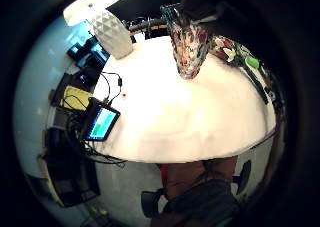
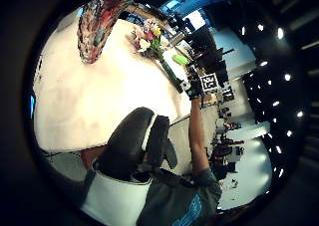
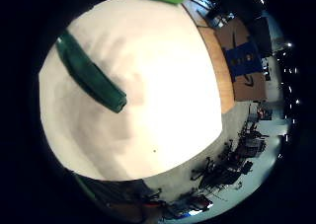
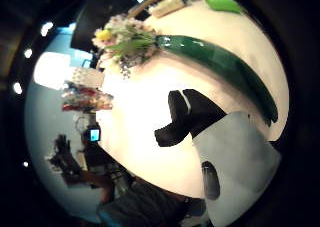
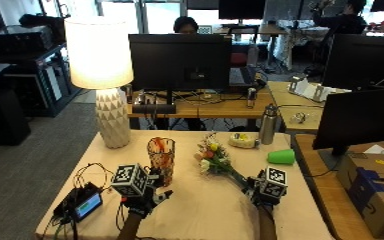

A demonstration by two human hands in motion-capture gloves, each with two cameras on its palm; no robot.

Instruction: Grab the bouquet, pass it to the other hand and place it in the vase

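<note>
While the bouquet [image 5: 213, 156] lies on the cream table [image 5: 198, 210], its flowers point toward the far edge and its dark green wrapped stem [image 5: 235, 176] runs back toward the person, just right of the vase [image 5: 161, 159]. The vase stands upright near the table's middle, apart from the flowers. The right hand [image 5: 264, 192] sits at the stem's near end; whether its grip has closed on the stem I cannot tell, since the right thumb side palm view shows the stem [image 4: 225, 69] running just beside the palm and the little finger side view shows its end [image 3: 91, 78] over bare table. The left hand [image 5: 142, 197] hovers just in front of the vase, fingers relaxed and apart, holding nothing. A white lamp [image 5: 105, 80] stands at the far left corner of the table, a green cup [image 5: 282, 156] lies on its side near the right edge, and a small screen device [image 5: 82, 204] with cables rests at the left near edge.
</note>
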